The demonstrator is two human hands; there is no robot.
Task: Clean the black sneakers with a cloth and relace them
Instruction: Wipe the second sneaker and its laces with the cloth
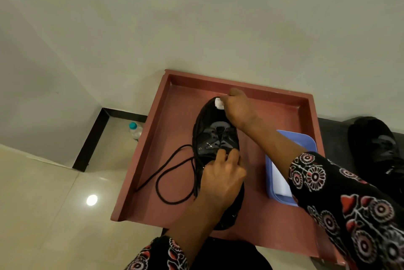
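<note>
Your right hand (238,109) pinches the cloth (219,103) against the toe of the sneaker (215,138), which lies lengthwise in the tray (175,103), toe away from you. Your left hand (223,173), nearer you, grips its tongue.

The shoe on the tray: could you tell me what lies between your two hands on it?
In the head view, only the shoe itself: its lace holes and toe, between left hand and right hand.
</note>
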